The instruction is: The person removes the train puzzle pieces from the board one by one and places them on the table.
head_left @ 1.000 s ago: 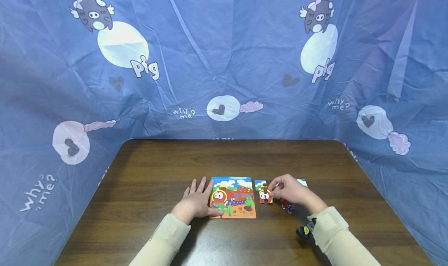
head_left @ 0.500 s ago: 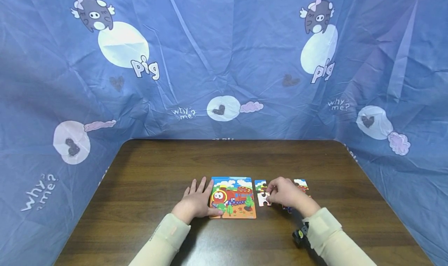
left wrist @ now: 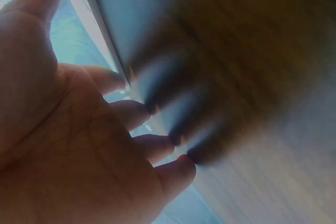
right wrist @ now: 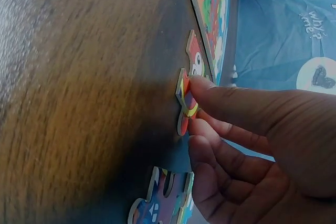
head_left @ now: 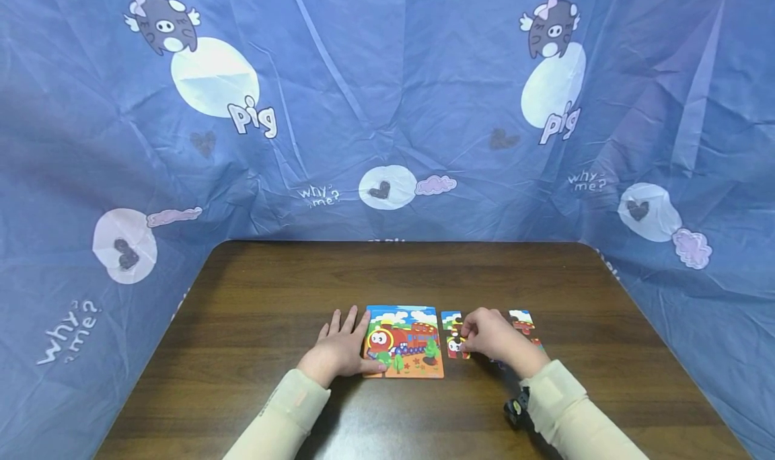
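- Behind everything, a blue printed curtain (head_left: pixel 387 77) fills the upper frame, and a dark wooden table (head_left: pixel 272 292) spreads across the lower part.
- At lower left, a pale sleeve (head_left: pixel 290 409) leads up to the left hand (head_left: pixel 339 352), lying flat with its fingers spread wide; the thumb lies over the lower left of the picture board, the index fingertip at its left edge.
- In the lower middle, the picture board (head_left: pixel 414 352) lies flat, showing a red train under a blue sky.
- Just right of the board sits a sky piece (head_left: pixel 450 319), with a face piece (head_left: pixel 453 348) below it.
- The right hand (head_left: pixel 499 339), right of centre, reaches in with thumb and fingers drawn narrow; in the right wrist view they pinch a red and yellow piece (right wrist: pixel 186 95) at the middle. Whether this is the face piece itself, I cannot tell.
- Another piece (right wrist: pixel 167 195) shows at the bottom of the right wrist view, apart from the pinch.
- Beneath the right cuff hangs a black device (head_left: pixel 516 407).
- Farther right, beyond the hand, lie a cloud piece (head_left: pixel 521 317) and a partly hidden piece (head_left: pixel 537 343).
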### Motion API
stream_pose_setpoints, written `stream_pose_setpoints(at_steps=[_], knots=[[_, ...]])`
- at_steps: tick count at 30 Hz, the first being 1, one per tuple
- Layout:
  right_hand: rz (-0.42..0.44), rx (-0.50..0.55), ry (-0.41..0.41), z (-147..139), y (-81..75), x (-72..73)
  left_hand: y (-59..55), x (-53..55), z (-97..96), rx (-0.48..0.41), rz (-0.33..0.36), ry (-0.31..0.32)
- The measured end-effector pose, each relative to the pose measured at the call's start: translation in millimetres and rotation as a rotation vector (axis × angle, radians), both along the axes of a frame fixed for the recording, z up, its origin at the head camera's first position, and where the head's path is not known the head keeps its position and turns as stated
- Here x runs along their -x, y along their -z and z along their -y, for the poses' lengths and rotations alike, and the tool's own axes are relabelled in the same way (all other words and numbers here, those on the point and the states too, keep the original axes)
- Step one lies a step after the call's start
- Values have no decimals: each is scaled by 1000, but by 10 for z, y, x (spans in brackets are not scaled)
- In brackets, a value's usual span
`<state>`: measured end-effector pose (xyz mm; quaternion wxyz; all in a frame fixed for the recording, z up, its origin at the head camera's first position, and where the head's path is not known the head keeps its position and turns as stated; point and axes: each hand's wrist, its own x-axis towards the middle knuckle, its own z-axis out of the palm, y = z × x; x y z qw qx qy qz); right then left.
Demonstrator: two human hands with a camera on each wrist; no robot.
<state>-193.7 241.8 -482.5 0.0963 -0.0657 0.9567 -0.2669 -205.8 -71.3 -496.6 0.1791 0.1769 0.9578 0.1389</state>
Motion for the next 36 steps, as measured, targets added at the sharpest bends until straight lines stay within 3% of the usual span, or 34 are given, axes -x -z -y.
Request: stream_pose_setpoints(at_steps=[6,14,24,36], knots=[[6,3,17,10,-10,-15,-29,-7,-4,11,0,-3],[8,-2,26,17,-20,-19,130,69,18,-12,-10,7],[34,23,42,8,15,-8,-14,8,4,10,-9,4],[-10,57,-17,-61,12,19,-5,3,3,8,-12,-1]])
